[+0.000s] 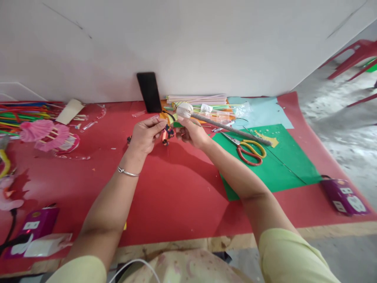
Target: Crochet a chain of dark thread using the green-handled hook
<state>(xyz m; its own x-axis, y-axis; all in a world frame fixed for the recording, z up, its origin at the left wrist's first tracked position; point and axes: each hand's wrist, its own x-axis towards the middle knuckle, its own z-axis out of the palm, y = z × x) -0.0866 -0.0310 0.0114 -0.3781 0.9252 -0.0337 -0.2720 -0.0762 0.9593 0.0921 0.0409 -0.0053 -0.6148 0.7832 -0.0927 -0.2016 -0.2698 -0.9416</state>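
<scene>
Both hands are raised together over the middle of the red table. My left hand (pixel 145 135) is closed in a pinch on a small craft piece (pixel 165 135) with orange and dark blue parts; its exact kind I cannot make out. Between the thumb and fingers of my right hand (pixel 193 133) is a small green piece (pixel 177 124), partly hidden. Just behind the right hand lies a grey stick (pixel 229 127) with a white wrapped ball (pixel 185 110) at its end. Scissors (pixel 250 151) with red and yellow handles rest to the right on a green sheet (pixel 282 169).
A black phone (pixel 149 92) leans on the wall. Pale sticks (pixel 197 99) and a light blue sheet (pixel 265 112) lie along the back. Pink pleated paper (pixel 48 133) and colored sticks (pixel 23 114) sit at left. Purple power boxes (pixel 346 196) stand near both front corners of the table (pixel 171 196).
</scene>
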